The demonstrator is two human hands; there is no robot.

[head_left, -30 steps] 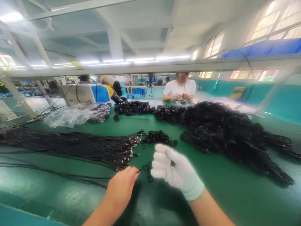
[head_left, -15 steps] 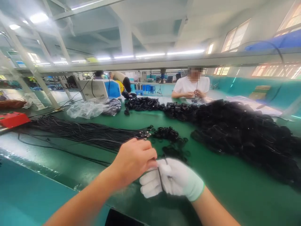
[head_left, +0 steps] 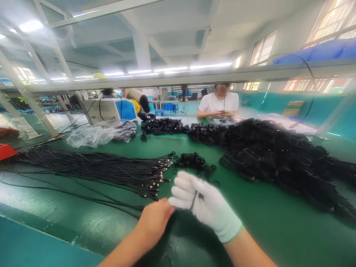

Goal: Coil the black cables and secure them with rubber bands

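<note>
My bare left hand [head_left: 156, 219] is closed in a pinch, its fingertips by the glove's outer fingers; what it grips is hidden. My right hand [head_left: 207, 207], in a white glove, curls palm up around a thin black cable [head_left: 194, 200], a short length of which shows across the palm. Left of the hands lies a bundle of long black cables [head_left: 91, 165], their metal plug ends pointing toward the glove. Just beyond the glove sits a small heap of black rings [head_left: 191, 161].
A large pile of coiled black cables [head_left: 267, 148] covers the right side of the green table [head_left: 250, 230]. Clear plastic bags [head_left: 94, 134] and a white-and-blue machine [head_left: 108, 110] stand at the back left. A red box [head_left: 7, 151] is at the left edge. Across sits a person [head_left: 218, 104].
My left hand has moved down and toward me, off the glove's palm. The glove has turned more palm up and risen slightly. The view has shifted to the right.
</note>
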